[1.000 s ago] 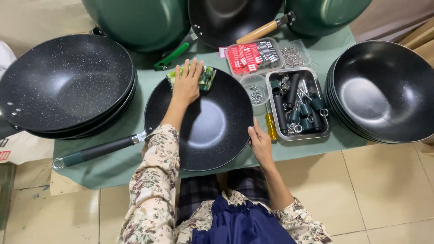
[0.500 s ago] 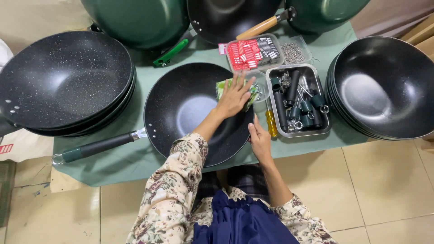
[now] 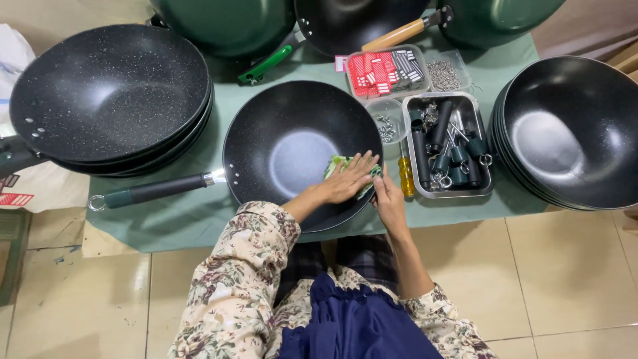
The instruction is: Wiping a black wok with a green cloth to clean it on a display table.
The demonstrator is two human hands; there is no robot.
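Here left hand [image 3: 347,181] presses cloth [image 3: 339,163] inside wok [image 3: 286,126].

Clear rectangular plastic tray [image 3: 387,70] seen at table's far side, packed with red and grey-black small packets. White package [image 3: 14,197] with red label glimpsed at left edge, under stacked pans.
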